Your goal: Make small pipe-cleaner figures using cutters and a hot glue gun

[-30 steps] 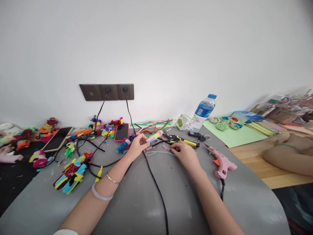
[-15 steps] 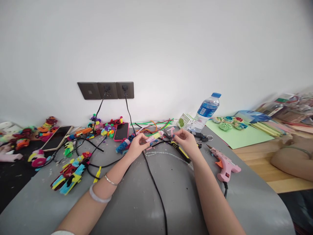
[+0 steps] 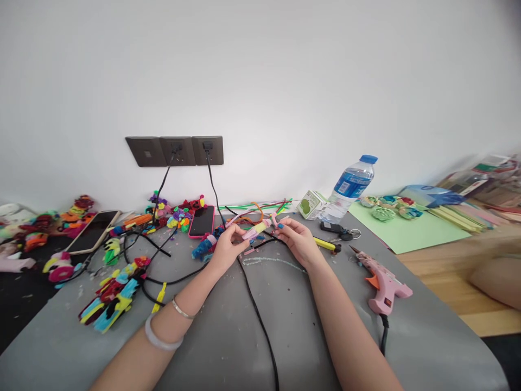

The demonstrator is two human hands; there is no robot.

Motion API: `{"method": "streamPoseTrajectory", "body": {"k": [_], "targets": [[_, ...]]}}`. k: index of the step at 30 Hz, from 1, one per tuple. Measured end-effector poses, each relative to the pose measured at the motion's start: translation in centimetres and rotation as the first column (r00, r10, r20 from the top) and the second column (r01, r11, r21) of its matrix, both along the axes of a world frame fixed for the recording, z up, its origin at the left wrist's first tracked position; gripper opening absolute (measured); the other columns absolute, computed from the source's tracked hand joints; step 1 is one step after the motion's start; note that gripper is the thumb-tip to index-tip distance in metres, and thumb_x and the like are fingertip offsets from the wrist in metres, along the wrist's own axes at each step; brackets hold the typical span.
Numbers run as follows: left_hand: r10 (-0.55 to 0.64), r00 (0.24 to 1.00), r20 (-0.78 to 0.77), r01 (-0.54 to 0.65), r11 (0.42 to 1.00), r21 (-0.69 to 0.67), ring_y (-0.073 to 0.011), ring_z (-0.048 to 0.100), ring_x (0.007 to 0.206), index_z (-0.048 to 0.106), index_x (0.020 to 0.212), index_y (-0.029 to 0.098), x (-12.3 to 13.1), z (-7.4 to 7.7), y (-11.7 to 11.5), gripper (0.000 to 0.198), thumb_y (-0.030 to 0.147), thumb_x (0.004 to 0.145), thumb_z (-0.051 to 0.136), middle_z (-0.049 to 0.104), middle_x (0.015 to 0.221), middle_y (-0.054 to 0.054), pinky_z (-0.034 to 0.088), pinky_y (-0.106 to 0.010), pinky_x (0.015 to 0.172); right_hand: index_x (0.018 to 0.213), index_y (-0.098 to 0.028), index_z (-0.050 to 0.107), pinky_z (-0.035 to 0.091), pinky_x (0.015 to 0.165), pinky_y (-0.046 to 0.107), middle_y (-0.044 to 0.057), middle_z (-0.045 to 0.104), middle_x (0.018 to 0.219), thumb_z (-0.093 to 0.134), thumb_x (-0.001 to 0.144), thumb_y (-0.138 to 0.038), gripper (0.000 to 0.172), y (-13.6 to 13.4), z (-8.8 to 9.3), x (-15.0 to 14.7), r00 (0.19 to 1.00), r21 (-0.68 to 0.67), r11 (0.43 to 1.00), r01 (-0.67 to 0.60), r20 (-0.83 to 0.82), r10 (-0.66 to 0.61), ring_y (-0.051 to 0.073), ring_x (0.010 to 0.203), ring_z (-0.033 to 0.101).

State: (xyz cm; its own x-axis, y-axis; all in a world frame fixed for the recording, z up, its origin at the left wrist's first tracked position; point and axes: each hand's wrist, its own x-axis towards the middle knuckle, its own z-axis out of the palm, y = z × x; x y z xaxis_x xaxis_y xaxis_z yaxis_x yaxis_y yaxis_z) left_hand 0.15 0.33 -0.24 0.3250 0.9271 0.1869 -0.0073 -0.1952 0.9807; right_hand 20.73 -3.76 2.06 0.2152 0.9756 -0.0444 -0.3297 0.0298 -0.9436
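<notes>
My left hand point(image 3: 228, 244) pinches a small pink and yellow pipe-cleaner figure point(image 3: 256, 230) between thumb and fingers. Close to the figure's far end, my right hand point(image 3: 299, 239) holds a short pink pipe-cleaner piece point(image 3: 275, 219) in its fingertips. Whether the two pink parts touch is hard to make out. Partly behind my right hand lies a tool with a yellow and black handle point(image 3: 325, 244). Loose coloured pipe cleaners point(image 3: 256, 209) are spread beyond my hands, against the wall.
A pink glue gun point(image 3: 385, 282) lies to the right. Behind it are keys point(image 3: 345, 234), a water bottle point(image 3: 350, 187) and green paper point(image 3: 407, 233). Finished pipe-cleaner figures point(image 3: 116, 296) and phones point(image 3: 202, 221) are on the left. A black cable point(image 3: 256, 309) crosses the table.
My right hand has moved left, bringing the pink piece close to the figure in my left hand. The tool's jaws are now hidden behind it. The view has shifted slightly.
</notes>
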Motion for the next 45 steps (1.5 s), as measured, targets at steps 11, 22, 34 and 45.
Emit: {"method": "streamPoseTrajectory", "body": {"k": [11, 22, 34, 45], "targets": [[0.015, 0.999, -0.040, -0.014, 1.000, 0.019, -0.0178, 0.060, 0.078, 0.055, 0.079, 0.018, -0.02, -0.12, -0.18, 0.022, 0.026, 0.067, 0.070, 0.061, 0.087, -0.003, 0.045, -0.027, 0.067, 0.069, -0.021, 0.063, 0.046, 0.057, 0.025, -0.001, 0.064, 0.065, 0.086, 0.054, -0.045, 0.036, -0.21, -0.13, -0.23, 0.991, 0.008, 1.000, -0.014, 0.133, 0.013, 0.012, 0.058, 0.057], [0.009, 1.000, -0.023, -0.009, 1.000, 0.015, -0.0185, 0.061, 0.079, 0.056, 0.078, 0.017, 0.00, -0.23, -0.20, 0.021, 0.025, 0.065, 0.072, 0.062, 0.086, -0.003, 0.047, -0.028, 0.067, 0.068, -0.020, 0.061, 0.047, 0.060, 0.026, -0.002, 0.062, 0.063, 0.085, 0.055, -0.046, 0.037, -0.06, -0.57, -0.10, 0.984, 0.023, 1.000, 0.012, 0.176, -0.016, 0.013, 0.059, 0.056], [-0.018, 1.000, 0.001, 0.018, 0.998, 0.061, -0.0193, 0.059, 0.086, 0.058, 0.077, 0.017, -0.09, 0.01, -0.27, 0.019, 0.027, 0.067, 0.071, 0.062, 0.093, -0.006, 0.049, -0.030, 0.074, 0.065, -0.021, 0.059, 0.047, 0.060, 0.028, -0.002, 0.061, 0.062, 0.084, 0.055, -0.046, 0.037, 0.14, -0.86, 0.02, 0.982, 0.028, 0.999, 0.029, 0.187, -0.034, 0.013, 0.057, 0.055], [-0.020, 1.000, 0.010, 0.019, 0.997, 0.071, -0.0187, 0.060, 0.085, 0.056, 0.076, 0.017, -0.08, 0.27, -0.32, 0.018, 0.024, 0.068, 0.070, 0.061, 0.092, -0.005, 0.049, -0.029, 0.071, 0.074, -0.022, 0.059, 0.047, 0.062, 0.027, -0.003, 0.061, 0.065, 0.083, 0.059, -0.046, 0.037, -0.02, -0.38, -0.19, 0.992, 0.036, 0.999, -0.005, 0.129, 0.000, 0.013, 0.059, 0.055]]}}
